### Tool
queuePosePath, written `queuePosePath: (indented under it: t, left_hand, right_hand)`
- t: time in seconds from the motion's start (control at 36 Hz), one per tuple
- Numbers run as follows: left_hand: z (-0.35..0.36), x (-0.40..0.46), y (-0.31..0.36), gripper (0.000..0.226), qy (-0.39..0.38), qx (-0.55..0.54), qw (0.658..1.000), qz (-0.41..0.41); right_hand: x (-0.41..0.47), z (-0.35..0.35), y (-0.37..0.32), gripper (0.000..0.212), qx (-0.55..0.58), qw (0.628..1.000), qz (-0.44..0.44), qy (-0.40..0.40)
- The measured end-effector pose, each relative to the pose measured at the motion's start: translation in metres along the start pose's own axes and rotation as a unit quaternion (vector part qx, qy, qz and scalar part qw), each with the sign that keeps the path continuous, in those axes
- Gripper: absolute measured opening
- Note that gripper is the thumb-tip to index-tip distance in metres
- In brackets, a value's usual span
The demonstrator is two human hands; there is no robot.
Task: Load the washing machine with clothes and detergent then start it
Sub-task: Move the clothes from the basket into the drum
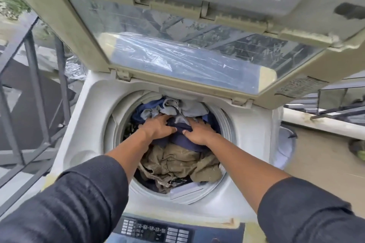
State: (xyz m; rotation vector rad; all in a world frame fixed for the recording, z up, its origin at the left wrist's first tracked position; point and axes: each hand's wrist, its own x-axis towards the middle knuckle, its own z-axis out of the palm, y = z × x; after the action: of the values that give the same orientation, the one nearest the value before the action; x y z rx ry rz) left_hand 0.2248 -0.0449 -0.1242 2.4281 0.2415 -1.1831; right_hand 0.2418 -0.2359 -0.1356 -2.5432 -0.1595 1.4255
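Note:
A white top-loading washing machine (250, 140) stands in front of me with its folding lid (177, 61) raised at the back. Its round drum is piled with clothes: a tan garment (177, 162) at the front, dark blue cloth (183, 140) in the middle, grey pieces (189, 108) at the back. My left hand (158, 126) and my right hand (198, 130) lie side by side on the blue and grey clothes, fingers spread and pressing down. No detergent is in view.
The control panel (156, 232) with buttons and a display lies at the near edge below my arms. A dark metal railing (33, 77) runs along the left. A low ledge (324, 122) and a white basket rim (290, 144) sit at the right.

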Motion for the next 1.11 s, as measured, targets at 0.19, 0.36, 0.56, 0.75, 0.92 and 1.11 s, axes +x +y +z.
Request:
queuePosePath:
  t: [0.19,0.36,0.56,0.75,0.92,1.11]
  left_hand:
    - [-0.019,-0.02,0.022,0.038,0.035,-0.157,0.987,-0.02]
    - [-0.021,-0.047,0.021,0.034,0.121,-0.255,0.959,-0.013]
    - [-0.026,-0.066,0.034,0.029,0.052,-0.665,0.745,-0.024]
    - [-0.028,-0.064,0.042,0.043,-0.007,-0.841,0.541,0.018]
    - [-0.026,-0.06,0.05,0.057,-0.01,-0.872,0.49,0.024]
    - [-0.025,-0.059,0.048,0.062,-0.027,-0.885,0.464,0.029]
  right_hand:
    - [-0.023,-0.008,-0.005,0.061,-0.023,0.997,-0.015,0.067]
    - [-0.051,-0.015,-0.017,0.031,0.182,0.975,-0.014,0.129]
    - [-0.066,-0.021,-0.034,0.009,0.656,0.75,-0.006,0.082]
    - [-0.07,-0.034,-0.041,0.012,0.8,0.596,-0.03,0.055]
    - [-0.075,-0.04,-0.044,0.012,0.845,0.534,-0.036,0.027]
    - [-0.077,-0.04,-0.046,0.013,0.864,0.501,-0.049,0.004]
